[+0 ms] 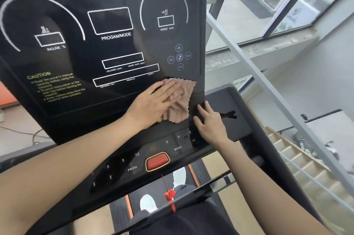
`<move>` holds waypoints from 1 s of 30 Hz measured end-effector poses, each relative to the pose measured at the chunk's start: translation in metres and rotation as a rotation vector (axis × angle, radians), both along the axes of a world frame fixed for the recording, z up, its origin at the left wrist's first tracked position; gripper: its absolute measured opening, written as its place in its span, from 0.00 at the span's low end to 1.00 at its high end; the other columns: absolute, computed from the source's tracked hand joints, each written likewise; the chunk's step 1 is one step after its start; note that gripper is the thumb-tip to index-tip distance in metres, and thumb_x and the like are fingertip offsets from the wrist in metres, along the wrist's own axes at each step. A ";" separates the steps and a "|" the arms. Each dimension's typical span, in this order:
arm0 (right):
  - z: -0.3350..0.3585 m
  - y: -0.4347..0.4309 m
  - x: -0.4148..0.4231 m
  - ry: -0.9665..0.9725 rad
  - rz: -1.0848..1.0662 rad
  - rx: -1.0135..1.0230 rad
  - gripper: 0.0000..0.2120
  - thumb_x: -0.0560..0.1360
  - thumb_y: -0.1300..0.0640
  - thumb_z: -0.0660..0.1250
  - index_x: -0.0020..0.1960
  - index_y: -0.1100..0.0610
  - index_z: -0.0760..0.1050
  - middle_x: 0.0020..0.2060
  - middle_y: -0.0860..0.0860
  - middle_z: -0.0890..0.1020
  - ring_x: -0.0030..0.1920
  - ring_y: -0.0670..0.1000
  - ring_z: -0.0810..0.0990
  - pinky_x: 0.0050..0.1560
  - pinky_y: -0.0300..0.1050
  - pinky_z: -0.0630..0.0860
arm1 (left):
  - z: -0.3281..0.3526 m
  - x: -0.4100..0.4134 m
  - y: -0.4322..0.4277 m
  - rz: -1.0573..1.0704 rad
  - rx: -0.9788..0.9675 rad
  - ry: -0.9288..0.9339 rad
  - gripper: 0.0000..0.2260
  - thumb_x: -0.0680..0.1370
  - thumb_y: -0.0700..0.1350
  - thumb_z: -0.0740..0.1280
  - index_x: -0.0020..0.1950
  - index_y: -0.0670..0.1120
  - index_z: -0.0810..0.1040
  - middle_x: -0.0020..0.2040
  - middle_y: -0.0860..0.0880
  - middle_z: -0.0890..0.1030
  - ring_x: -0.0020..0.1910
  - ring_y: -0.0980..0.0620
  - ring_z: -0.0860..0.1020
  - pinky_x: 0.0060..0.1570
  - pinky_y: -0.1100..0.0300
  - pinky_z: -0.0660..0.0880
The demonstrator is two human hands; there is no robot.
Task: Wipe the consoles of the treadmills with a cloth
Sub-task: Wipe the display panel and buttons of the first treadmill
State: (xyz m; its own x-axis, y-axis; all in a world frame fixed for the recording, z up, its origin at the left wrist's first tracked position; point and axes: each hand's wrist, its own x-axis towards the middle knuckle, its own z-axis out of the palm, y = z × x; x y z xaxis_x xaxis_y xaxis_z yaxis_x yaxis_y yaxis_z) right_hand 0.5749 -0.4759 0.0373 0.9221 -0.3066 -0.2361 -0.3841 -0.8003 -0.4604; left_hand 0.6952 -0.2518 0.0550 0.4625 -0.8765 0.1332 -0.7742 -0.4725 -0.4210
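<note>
Left hand (pixel 153 102) presses cloth (pixel 180 100) with flat fingers onto console (pixel 76 74); right hand (pixel 210 121) fingers spread, touching it.

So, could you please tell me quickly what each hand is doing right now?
Left hand: open, flat, pressing the cloth against the console.
Right hand: open, empty, fingers resting on the console's lower right edge.

Bright daylight from right-hand windows (pixel 277 1); glossy console (pixel 95 43) reflections, wide-angle edge warping.

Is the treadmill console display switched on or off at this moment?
Off, as far as it shows: every readout window on the console is dark, with only the printed white outlines and labels visible. No digits are lit.
</note>
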 end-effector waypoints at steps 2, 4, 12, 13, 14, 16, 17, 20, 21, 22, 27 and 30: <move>-0.002 0.006 -0.002 0.022 0.001 -0.048 0.26 0.83 0.45 0.59 0.79 0.49 0.63 0.82 0.49 0.56 0.76 0.61 0.62 0.72 0.56 0.67 | 0.000 -0.004 0.021 0.005 -0.036 0.005 0.31 0.85 0.53 0.56 0.85 0.49 0.47 0.85 0.39 0.44 0.84 0.41 0.45 0.83 0.45 0.45; -0.004 0.011 -0.004 0.032 -0.005 -0.100 0.27 0.82 0.44 0.60 0.79 0.51 0.62 0.82 0.52 0.56 0.76 0.62 0.61 0.73 0.57 0.67 | -0.002 -0.010 0.046 0.013 -0.071 0.027 0.29 0.85 0.51 0.57 0.85 0.50 0.50 0.85 0.40 0.47 0.84 0.42 0.48 0.83 0.45 0.46; -0.013 0.036 -0.007 0.026 -0.033 -0.237 0.30 0.81 0.42 0.61 0.80 0.48 0.59 0.81 0.55 0.58 0.78 0.67 0.57 0.77 0.64 0.58 | -0.004 -0.041 0.151 0.165 -0.104 0.127 0.25 0.86 0.53 0.51 0.83 0.52 0.56 0.85 0.44 0.52 0.84 0.45 0.51 0.81 0.45 0.48; -0.015 0.038 -0.008 0.032 -0.033 -0.236 0.30 0.81 0.41 0.61 0.80 0.47 0.59 0.81 0.55 0.57 0.78 0.67 0.56 0.77 0.64 0.58 | -0.005 -0.044 0.162 0.183 -0.110 0.137 0.25 0.86 0.53 0.51 0.83 0.53 0.57 0.85 0.45 0.53 0.84 0.45 0.51 0.81 0.45 0.48; -0.016 0.039 -0.010 0.038 -0.035 -0.232 0.30 0.81 0.41 0.61 0.80 0.46 0.59 0.81 0.55 0.57 0.78 0.67 0.56 0.76 0.64 0.57 | -0.008 -0.049 0.174 0.203 -0.119 0.149 0.24 0.86 0.52 0.51 0.83 0.53 0.58 0.85 0.45 0.53 0.84 0.45 0.52 0.81 0.45 0.47; -0.018 0.040 -0.013 0.029 -0.039 -0.221 0.30 0.81 0.41 0.61 0.80 0.45 0.59 0.82 0.54 0.57 0.78 0.66 0.56 0.75 0.65 0.58 | -0.014 -0.059 0.195 0.255 -0.142 0.164 0.25 0.85 0.52 0.53 0.83 0.53 0.60 0.84 0.45 0.54 0.84 0.44 0.54 0.81 0.45 0.47; -0.017 0.039 -0.013 0.023 -0.045 -0.213 0.29 0.81 0.42 0.61 0.80 0.45 0.60 0.82 0.53 0.57 0.79 0.66 0.56 0.75 0.66 0.58 | -0.015 -0.063 0.204 0.283 -0.145 0.170 0.25 0.85 0.53 0.53 0.83 0.52 0.60 0.84 0.44 0.53 0.84 0.43 0.53 0.81 0.44 0.48; -0.020 0.037 -0.018 0.017 -0.058 -0.212 0.30 0.80 0.42 0.62 0.80 0.44 0.59 0.82 0.52 0.58 0.78 0.65 0.56 0.75 0.66 0.59 | -0.023 -0.076 0.225 0.366 -0.159 0.215 0.26 0.84 0.53 0.53 0.83 0.50 0.60 0.84 0.42 0.54 0.84 0.42 0.51 0.80 0.41 0.53; -0.021 0.036 -0.019 0.013 -0.056 -0.213 0.30 0.80 0.43 0.62 0.80 0.44 0.60 0.82 0.52 0.58 0.78 0.65 0.56 0.75 0.66 0.58 | -0.027 -0.082 0.231 0.400 -0.162 0.233 0.26 0.84 0.53 0.53 0.83 0.50 0.60 0.84 0.41 0.54 0.83 0.42 0.52 0.80 0.40 0.53; -0.022 0.035 -0.019 0.008 -0.054 -0.210 0.30 0.80 0.43 0.62 0.80 0.44 0.60 0.81 0.52 0.58 0.78 0.65 0.56 0.75 0.66 0.58 | -0.031 -0.089 0.237 0.433 -0.163 0.250 0.27 0.84 0.54 0.53 0.83 0.50 0.60 0.84 0.41 0.53 0.83 0.41 0.52 0.80 0.40 0.53; -0.021 0.037 -0.015 0.009 -0.029 -0.200 0.30 0.80 0.43 0.63 0.80 0.44 0.59 0.81 0.53 0.58 0.79 0.65 0.55 0.76 0.65 0.57 | -0.050 -0.125 0.254 0.519 -0.222 0.356 0.26 0.85 0.53 0.51 0.82 0.46 0.59 0.84 0.38 0.52 0.84 0.38 0.49 0.82 0.41 0.47; -0.021 0.036 -0.015 0.017 -0.014 -0.190 0.30 0.80 0.43 0.63 0.80 0.44 0.61 0.81 0.54 0.58 0.78 0.65 0.55 0.75 0.65 0.58 | -0.048 -0.147 0.249 0.512 -0.447 0.426 0.24 0.85 0.51 0.55 0.80 0.44 0.65 0.83 0.38 0.55 0.84 0.39 0.50 0.82 0.43 0.52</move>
State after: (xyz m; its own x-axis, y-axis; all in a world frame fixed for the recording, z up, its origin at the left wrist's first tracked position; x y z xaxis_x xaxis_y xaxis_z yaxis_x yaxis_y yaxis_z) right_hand 0.5597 -0.4403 0.0159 0.9139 -0.3597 -0.1883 -0.4020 -0.8667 -0.2953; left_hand 0.5485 -0.0025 0.0072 0.8829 -0.4472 0.1430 -0.4673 -0.8666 0.1751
